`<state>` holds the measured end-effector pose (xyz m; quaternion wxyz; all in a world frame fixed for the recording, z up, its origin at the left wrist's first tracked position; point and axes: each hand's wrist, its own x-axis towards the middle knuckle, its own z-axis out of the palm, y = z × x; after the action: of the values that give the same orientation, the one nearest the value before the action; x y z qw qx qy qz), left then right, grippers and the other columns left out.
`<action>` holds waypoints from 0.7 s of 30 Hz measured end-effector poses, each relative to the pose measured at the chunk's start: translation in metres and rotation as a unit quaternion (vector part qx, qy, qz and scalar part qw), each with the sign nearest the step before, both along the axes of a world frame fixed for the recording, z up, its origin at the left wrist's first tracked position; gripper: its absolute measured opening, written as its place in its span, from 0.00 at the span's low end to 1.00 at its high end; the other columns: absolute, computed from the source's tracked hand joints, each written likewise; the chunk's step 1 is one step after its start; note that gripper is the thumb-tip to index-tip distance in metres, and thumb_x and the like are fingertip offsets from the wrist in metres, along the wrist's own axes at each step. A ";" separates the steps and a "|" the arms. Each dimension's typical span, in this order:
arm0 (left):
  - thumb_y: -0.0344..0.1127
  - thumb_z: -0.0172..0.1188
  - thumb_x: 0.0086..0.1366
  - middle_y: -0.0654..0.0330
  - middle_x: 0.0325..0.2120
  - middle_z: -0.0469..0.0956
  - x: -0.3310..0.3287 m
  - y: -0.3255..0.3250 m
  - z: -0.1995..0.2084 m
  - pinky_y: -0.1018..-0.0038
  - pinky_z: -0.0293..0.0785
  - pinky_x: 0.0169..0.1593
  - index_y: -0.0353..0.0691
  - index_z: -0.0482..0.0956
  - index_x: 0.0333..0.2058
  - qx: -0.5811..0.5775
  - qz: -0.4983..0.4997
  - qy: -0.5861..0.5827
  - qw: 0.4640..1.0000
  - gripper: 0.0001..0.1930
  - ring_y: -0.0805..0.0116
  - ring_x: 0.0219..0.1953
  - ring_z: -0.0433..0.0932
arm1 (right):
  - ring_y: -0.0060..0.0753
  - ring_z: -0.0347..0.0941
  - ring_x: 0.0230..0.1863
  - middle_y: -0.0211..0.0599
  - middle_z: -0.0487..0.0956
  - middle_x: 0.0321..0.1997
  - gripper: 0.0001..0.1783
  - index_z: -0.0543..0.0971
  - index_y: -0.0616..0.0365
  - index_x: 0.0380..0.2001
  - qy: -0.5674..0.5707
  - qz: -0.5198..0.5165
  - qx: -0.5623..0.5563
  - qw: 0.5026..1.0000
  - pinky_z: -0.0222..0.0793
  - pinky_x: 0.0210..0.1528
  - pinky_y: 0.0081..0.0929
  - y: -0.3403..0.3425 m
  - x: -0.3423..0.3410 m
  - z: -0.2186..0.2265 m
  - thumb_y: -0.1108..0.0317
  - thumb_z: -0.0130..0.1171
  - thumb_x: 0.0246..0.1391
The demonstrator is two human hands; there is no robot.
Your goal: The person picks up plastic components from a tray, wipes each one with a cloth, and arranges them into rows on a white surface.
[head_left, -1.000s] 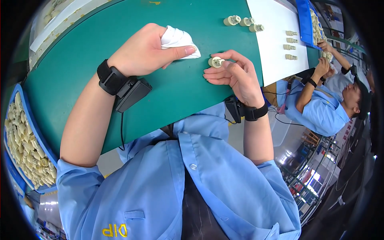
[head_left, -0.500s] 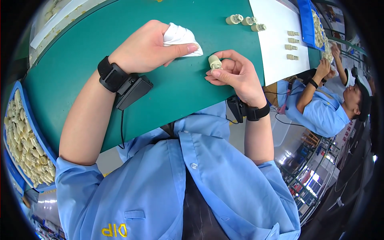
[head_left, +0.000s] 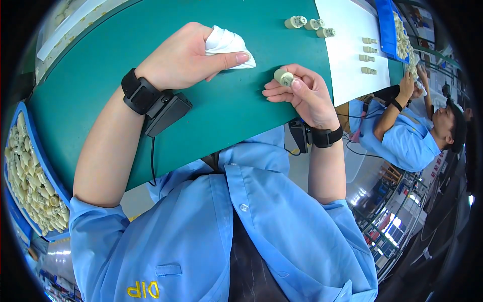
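Far L, 1 blue tray (head_left: 39, 149) w/ a heap of cream pcs (head_left: 32, 178), too many & overlapping to count. Next, over the green table (head_left: 100, 116), the L hand (head_left: 186, 55) is closed on 1 white cloth (head_left: 226, 43), folded, thumb pressed along its lower edge, other fingers mostly hidden behind hand & cloth. 1 black wristband (head_left: 138, 93) on that wrist w/ 1 black box (head_left: 168, 115) attached, cord hanging down. R of the cloth & apart from it, the R hand (head_left: 309, 95) pinches 1 cream part (head_left: 284, 76): thumb tip on its narrower end, index curved along the upper/far side, wide round end facing up-L, clear of the thumb. Remaining fingers loosely extended beneath, pointing L. This wrist also has 1 black strap (head_left: 324, 137) & 1 box (head_left: 300, 136). Beyond the R hand, 3 similar parts (head_left: 296, 21) lie grouped near the far end, narrow ends to R, the nearest one at the edge of 1 white sheet (head_left: 347, 70). On the sheet, 4 more parts (head_left: 370, 50) in a column, spaced apart. Far R, 1 more blue tray (head_left: 386, 27) of cream pcs, uncountable, plus 1 co-worker (head_left: 402, 138) in a blue shirt, hands raised near it.
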<state>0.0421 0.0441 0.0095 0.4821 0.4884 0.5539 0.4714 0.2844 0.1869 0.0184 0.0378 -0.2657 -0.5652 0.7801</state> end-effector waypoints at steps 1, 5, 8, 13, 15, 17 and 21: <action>0.44 0.61 0.64 0.69 0.13 0.71 -0.001 0.000 -0.001 0.80 0.58 0.19 0.39 0.80 0.28 0.001 0.001 0.008 1.000 0.14 0.82 0.15 0.65 | 0.49 0.78 0.47 0.56 0.78 0.45 0.23 0.68 0.69 0.52 0.010 0.005 -0.012 1.000 0.77 0.50 0.38 0.001 0.001 -0.001 0.61 0.54 0.62; 0.44 0.61 0.64 0.68 0.13 0.71 -0.001 0.000 -0.003 0.80 0.58 0.19 0.39 0.80 0.28 0.002 0.004 0.024 1.000 0.14 0.82 0.15 0.66 | 0.50 0.76 0.50 0.58 0.76 0.48 0.25 0.67 0.69 0.53 0.039 0.006 -0.042 0.998 0.74 0.54 0.39 0.002 0.003 -0.004 0.58 0.52 0.63; 0.44 0.61 0.65 0.68 0.13 0.71 -0.001 0.000 -0.002 0.80 0.58 0.20 0.39 0.80 0.28 0.003 0.003 0.024 1.000 0.14 0.81 0.16 0.66 | 0.50 0.75 0.53 0.60 0.75 0.50 0.26 0.67 0.68 0.54 0.061 -0.015 -0.052 0.997 0.72 0.56 0.39 0.002 0.006 -0.008 0.56 0.51 0.64; 0.43 0.61 0.65 0.68 0.13 0.72 0.001 -0.001 0.001 0.80 0.59 0.20 0.38 0.80 0.29 0.004 0.003 0.015 1.000 0.13 0.82 0.16 0.66 | 0.50 0.73 0.55 0.60 0.73 0.53 0.27 0.67 0.68 0.54 0.100 -0.018 -0.102 0.990 0.69 0.59 0.38 0.007 0.012 -0.013 0.54 0.49 0.64; 0.43 0.61 0.65 0.68 0.14 0.71 0.001 -0.001 -0.001 0.80 0.59 0.20 0.38 0.81 0.29 0.013 0.007 0.014 1.000 0.13 0.82 0.16 0.66 | 0.51 0.73 0.54 0.60 0.73 0.53 0.28 0.66 0.68 0.55 0.108 -0.003 -0.093 0.990 0.69 0.58 0.38 0.008 0.013 -0.014 0.53 0.47 0.65; 0.43 0.61 0.65 0.68 0.14 0.72 0.000 -0.001 -0.001 0.80 0.59 0.20 0.38 0.81 0.30 0.009 0.001 0.013 1.000 0.13 0.82 0.16 0.66 | 0.50 0.73 0.54 0.60 0.73 0.53 0.28 0.66 0.68 0.55 0.106 -0.022 -0.092 0.990 0.69 0.58 0.38 0.005 0.013 -0.015 0.52 0.46 0.65; 0.42 0.61 0.65 0.69 0.14 0.72 -0.001 0.000 0.002 0.81 0.59 0.20 0.38 0.81 0.31 0.004 -0.010 0.008 1.000 0.12 0.82 0.16 0.66 | 0.50 0.73 0.54 0.60 0.73 0.53 0.29 0.66 0.69 0.54 0.112 -0.065 -0.119 0.984 0.69 0.58 0.38 0.002 0.014 -0.017 0.50 0.43 0.66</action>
<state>0.0409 0.0438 0.0111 0.4803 0.4994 0.5508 0.4653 0.2987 0.1888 0.0018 0.1202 -0.2154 -0.4418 0.8625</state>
